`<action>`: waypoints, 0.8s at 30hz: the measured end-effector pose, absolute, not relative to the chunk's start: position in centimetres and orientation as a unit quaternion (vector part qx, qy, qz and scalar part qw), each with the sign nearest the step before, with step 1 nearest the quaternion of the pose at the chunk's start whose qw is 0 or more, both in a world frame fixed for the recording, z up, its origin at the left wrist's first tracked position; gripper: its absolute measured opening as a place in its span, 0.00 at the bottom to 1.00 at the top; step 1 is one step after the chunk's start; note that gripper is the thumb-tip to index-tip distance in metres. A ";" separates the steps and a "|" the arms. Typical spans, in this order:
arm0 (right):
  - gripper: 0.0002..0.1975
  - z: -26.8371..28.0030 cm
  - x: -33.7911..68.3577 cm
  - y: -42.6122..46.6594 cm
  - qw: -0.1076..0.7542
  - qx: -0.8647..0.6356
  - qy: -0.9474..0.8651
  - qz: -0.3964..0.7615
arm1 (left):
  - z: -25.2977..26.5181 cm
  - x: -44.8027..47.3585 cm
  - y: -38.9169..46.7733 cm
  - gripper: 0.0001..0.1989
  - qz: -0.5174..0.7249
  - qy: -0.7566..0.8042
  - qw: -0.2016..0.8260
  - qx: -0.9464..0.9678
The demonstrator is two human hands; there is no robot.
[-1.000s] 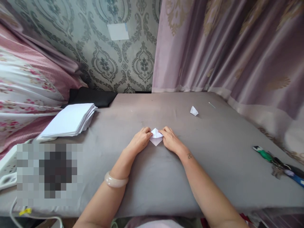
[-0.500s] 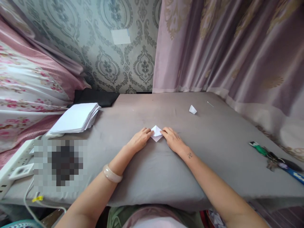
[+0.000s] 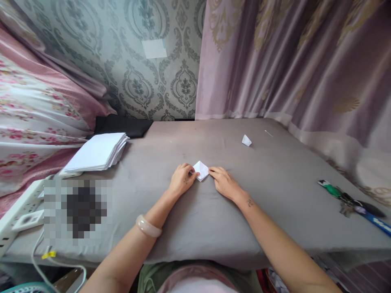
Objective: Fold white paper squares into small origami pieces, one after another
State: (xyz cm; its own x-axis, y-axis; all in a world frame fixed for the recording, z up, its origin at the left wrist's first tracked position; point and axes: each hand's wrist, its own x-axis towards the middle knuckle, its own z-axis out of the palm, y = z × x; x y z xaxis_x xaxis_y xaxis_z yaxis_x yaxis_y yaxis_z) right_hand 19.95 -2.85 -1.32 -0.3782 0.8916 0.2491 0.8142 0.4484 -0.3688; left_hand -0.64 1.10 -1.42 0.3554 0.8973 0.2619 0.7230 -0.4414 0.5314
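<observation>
A small diamond of folded white paper (image 3: 200, 170) lies on the grey cloth in front of me, creased down its middle. My left hand (image 3: 183, 178) grips its left corner, thumb on top near the lower edge and fingers curled at the side. At the right corner, my right hand (image 3: 224, 181) pinches the paper between thumb and fingers. The underside of the paper and the fingertips beneath it are hidden.
Farther back stands a small folded white paper piece (image 3: 246, 140). A stack of white paper (image 3: 97, 152) lies at the left, before a black folded item (image 3: 124, 125). Keys with a blue strap (image 3: 351, 201) rest at the right. A white power strip (image 3: 21, 211) runs along the left edge.
The lower part of the paper diamond is now covered by a white flap. My left hand has turned, its thumb lower on the paper; my right hand has shifted slightly right and down.
</observation>
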 end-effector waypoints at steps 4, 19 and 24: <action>0.18 -0.7 19.3 -2.3 0.200 -0.553 -0.805 0.082 | -1.9 -0.5 0.7 0.10 0.279 0.495 0.145 0.810; 0.19 -0.5 16.9 1.3 0.061 -0.596 -0.801 0.014 | -3.1 -0.6 0.4 0.15 0.292 0.488 0.104 0.816; 0.20 -0.2 17.5 1.7 0.065 -0.600 -0.792 0.088 | -3.1 -0.9 0.4 0.13 0.299 0.477 0.119 0.818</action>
State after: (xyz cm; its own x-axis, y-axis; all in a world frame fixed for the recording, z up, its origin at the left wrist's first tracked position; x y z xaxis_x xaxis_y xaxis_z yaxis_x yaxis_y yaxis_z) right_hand 17.46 1.72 -0.16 -0.2715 0.9624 -0.0034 0.9397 0.2643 -0.2171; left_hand -0.94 0.38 -3.13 0.3661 0.8517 0.3750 0.7096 -0.5162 0.4796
